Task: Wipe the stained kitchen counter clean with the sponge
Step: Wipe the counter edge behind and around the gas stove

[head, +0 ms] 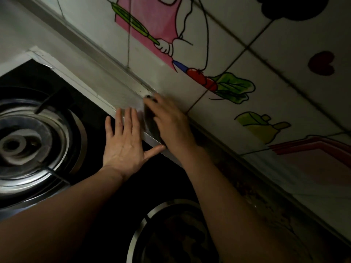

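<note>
On far counter strip (106,86) behind gas hob (89,111), against tiled wall (247,44): right hand (171,122) clamped over dark sponge (151,120), pressing down, blurred. Left hand (123,143) flat, fingers spread, bracing on hob edge. Sponge likely light, soft, squashy; grip from top, palm spreading pressure.

Narrow counter strip (106,86) runs open ahead of the fingertips; tiled wall (237,54) hems in the fingers of the right hand (171,122), a raised burner (28,141) flanks those of the left hand (123,143).
</note>
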